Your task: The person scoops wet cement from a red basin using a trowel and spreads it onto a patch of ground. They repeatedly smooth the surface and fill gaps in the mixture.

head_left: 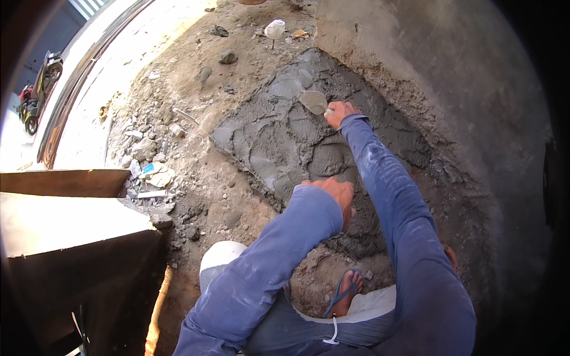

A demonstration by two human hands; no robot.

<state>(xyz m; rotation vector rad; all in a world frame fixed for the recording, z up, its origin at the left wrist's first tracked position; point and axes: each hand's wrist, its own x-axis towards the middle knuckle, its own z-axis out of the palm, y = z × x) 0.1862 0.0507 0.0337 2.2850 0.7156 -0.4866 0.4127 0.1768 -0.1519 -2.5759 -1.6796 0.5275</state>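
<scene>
Gripping a trowel (313,101) with fingers closed round its handle, the right hand (339,113) lays the grey blade on the far part of a wet mortar patch (279,136) spread over the dirt ground (202,196). The left hand (335,196) rests on the near part of the patch, whether open or curled I cannot tell. A sandalled foot (344,293) sits nearer, a white bucket (219,261) to its left.

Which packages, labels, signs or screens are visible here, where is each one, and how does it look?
Crumpled wrapper: in the rubble left of the wet mortar, flattened, blue and pale beige.
White container: on the dirt at the top, small, rounded, tipped over.
Small scrap: just right of that container, tan, crumpled.
No signs or screens are visible.
</scene>
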